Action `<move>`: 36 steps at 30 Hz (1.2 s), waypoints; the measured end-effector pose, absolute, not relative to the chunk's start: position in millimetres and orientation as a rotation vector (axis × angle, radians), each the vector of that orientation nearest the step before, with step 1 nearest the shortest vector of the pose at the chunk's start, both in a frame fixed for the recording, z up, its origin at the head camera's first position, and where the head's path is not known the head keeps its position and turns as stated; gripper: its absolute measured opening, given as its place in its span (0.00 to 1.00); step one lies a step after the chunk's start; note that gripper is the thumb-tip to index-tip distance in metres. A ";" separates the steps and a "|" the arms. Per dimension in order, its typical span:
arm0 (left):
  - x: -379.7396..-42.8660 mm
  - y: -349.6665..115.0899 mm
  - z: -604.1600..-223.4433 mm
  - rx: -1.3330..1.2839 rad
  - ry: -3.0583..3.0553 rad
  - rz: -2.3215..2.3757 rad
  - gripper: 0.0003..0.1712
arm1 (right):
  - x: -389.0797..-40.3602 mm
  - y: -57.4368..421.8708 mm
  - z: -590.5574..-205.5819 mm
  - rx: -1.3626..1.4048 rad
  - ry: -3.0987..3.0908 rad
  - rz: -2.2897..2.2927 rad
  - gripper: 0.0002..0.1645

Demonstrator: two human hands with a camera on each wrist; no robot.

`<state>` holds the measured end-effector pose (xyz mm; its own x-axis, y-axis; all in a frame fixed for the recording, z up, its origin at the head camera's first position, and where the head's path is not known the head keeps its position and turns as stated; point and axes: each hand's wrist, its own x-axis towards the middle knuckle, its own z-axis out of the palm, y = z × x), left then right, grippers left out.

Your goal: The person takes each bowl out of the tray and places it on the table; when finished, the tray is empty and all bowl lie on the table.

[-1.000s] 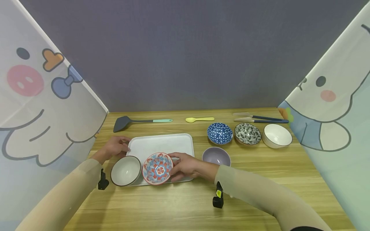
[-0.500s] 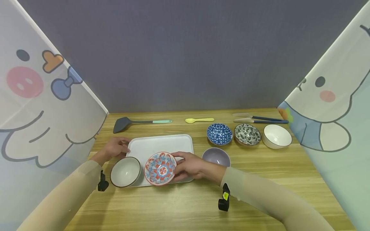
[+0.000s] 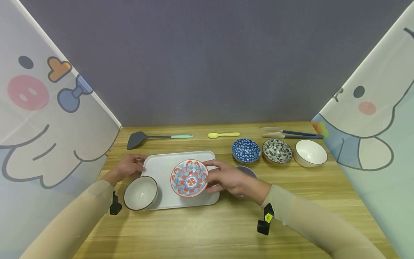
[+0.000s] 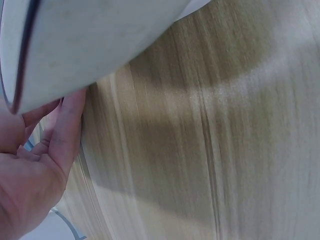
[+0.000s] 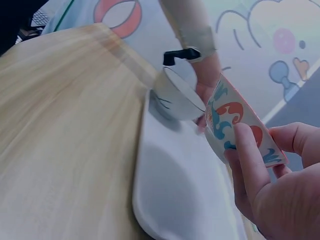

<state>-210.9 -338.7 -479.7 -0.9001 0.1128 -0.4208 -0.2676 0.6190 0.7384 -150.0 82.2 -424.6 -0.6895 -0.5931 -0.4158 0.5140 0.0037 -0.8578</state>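
My right hand (image 3: 226, 178) grips the red-rimmed bowl (image 3: 190, 180), patterned in red and blue, by its right side. In the right wrist view this bowl is raised above the white tray (image 5: 165, 200), with fingers along its outer wall and the thumb at the rim. My left hand (image 3: 127, 166) rests at the tray's left edge, its fingertips touching near the far corner. Beside it, a dark-rimmed white bowl (image 3: 141, 193) sits tilted on the tray's near left corner. That bowl (image 4: 90, 45) hides the left fingertips in the left wrist view.
Right of the tray, a purple bowl (image 3: 247, 171) is partly covered by my right hand. Beyond it stand a blue bowl (image 3: 245, 150), a black-and-white bowl (image 3: 277, 150) and a white bowl (image 3: 310, 153). A spatula (image 3: 155, 136), yellow spoon (image 3: 223, 135) and tongs (image 3: 291, 133) lie along the back.
My right hand has carried the red-rimmed bowl rightward and up, away from the dark-rimmed white bowl. The left hand and the tray have stayed in place.
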 end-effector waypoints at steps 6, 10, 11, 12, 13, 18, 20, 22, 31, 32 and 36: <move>-211.1 -338.7 -479.3 -0.128 2.413 1.198 0.33 | -155.9 107.1 -414.8 -0.051 1.538 -1.828 0.43; -211.0 -338.1 -479.2 -0.127 2.406 1.205 0.33 | -157.3 127.0 -409.1 -0.021 1.571 -1.854 0.43; -211.0 -338.1 -479.4 -0.122 2.411 1.200 0.34 | -157.4 132.8 -407.9 -0.013 1.578 -1.857 0.43; -211.0 -338.2 -479.5 -0.119 2.411 1.198 0.34 | -157.5 138.3 -406.7 -0.004 1.584 -1.859 0.43; -211.2 -338.4 -479.7 -0.118 2.412 1.196 0.34 | -157.6 144.3 -405.8 -0.002 1.585 -1.863 0.44; -210.8 -338.0 -478.7 -0.118 2.422 1.176 0.34 | -156.0 172.8 -400.2 0.011 1.608 -1.876 0.44; -210.3 -337.4 -478.0 -0.125 2.424 1.173 0.34 | -154.5 183.7 -397.6 0.015 1.620 -1.879 0.44; -210.1 -337.6 -477.7 -0.125 2.421 1.176 0.34 | -153.3 194.3 -395.6 0.037 1.625 -1.888 0.44; -210.8 -339.6 -477.6 -0.118 2.401 1.190 0.34 | -144.3 245.1 -384.3 0.083 1.656 -1.937 0.44; -210.7 -339.8 -477.1 -0.118 2.395 1.196 0.34 | -142.8 251.4 -383.7 0.087 1.660 -1.943 0.44; -210.8 -339.8 -475.7 -0.113 2.378 1.204 0.34 | -136.7 275.9 -386.1 0.110 1.698 -1.955 0.42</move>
